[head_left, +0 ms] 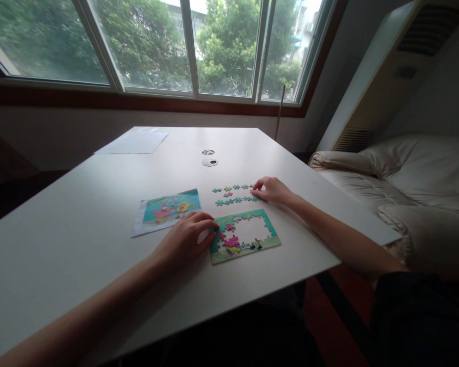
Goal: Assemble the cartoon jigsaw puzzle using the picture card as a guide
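A partly assembled jigsaw puzzle lies on the white table, its border done and its middle bare. My left hand rests at the puzzle's left edge, fingers curled with the tips touching the pieces there. My right hand is farther back, fingers pinched on a loose puzzle piece at the right end of several loose teal pieces laid in two rows. A cartoon reference picture lies flat left of the puzzle.
A sheet of paper lies at the table's far left. Two round cable-hole fittings sit mid-table. A cream sofa stands to the right, a large window behind.
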`<control>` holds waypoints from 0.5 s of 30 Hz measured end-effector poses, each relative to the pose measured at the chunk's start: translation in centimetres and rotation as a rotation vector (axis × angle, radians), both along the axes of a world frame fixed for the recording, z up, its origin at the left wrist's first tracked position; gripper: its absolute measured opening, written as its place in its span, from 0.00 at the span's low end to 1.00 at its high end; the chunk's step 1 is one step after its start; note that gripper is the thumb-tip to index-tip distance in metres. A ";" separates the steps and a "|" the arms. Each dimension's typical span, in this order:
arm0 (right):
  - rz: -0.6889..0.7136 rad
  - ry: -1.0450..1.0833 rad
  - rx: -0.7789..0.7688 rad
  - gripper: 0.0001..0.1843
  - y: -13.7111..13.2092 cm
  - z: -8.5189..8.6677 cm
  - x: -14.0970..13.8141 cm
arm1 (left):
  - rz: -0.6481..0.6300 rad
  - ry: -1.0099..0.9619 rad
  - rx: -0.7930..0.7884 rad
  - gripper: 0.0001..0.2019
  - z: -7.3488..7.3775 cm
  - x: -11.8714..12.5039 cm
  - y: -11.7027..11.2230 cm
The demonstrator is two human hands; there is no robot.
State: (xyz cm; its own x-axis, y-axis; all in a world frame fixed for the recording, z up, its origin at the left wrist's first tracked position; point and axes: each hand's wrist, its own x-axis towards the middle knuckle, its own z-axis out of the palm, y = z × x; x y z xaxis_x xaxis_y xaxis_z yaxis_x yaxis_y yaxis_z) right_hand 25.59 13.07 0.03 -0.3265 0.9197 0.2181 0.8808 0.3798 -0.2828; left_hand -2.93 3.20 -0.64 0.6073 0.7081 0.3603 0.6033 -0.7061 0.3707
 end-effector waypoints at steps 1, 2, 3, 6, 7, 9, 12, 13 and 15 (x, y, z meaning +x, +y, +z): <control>-0.005 0.003 -0.010 0.12 0.1 0.0 0.0 | 0.000 0.002 -0.002 0.08 0.0 0.0 0.0; -0.008 0.010 -0.028 0.11 0.2 0.1 0.0 | 0.000 0.005 -0.004 0.08 0.0 0.0 0.0; -0.008 0.020 -0.055 0.11 0.2 0.2 0.0 | 0.001 0.010 -0.004 0.08 0.0 0.1 0.0; -0.021 0.058 -0.157 0.10 0.5 0.4 -0.1 | 0.001 0.022 -0.006 0.08 -0.1 0.1 0.1; -0.026 0.071 -0.181 0.09 0.6 0.5 -0.1 | 0.001 0.022 -0.004 0.08 -0.2 0.1 0.1; -0.031 0.090 -0.200 0.09 0.7 0.6 -0.2 | 0.000 0.018 -0.002 0.08 -0.2 0.1 0.1; -0.033 0.112 -0.180 0.09 0.6 0.6 -0.2 | -0.001 0.012 -0.002 0.08 -0.1 0.1 0.0; -0.036 0.116 -0.171 0.09 0.6 0.7 -0.3 | -0.001 0.012 -0.004 0.08 -0.1 0.2 0.0; -0.026 0.133 -0.147 0.08 0.3 0.7 -0.3 | 0.001 0.015 -0.011 0.08 -0.1 0.2 0.0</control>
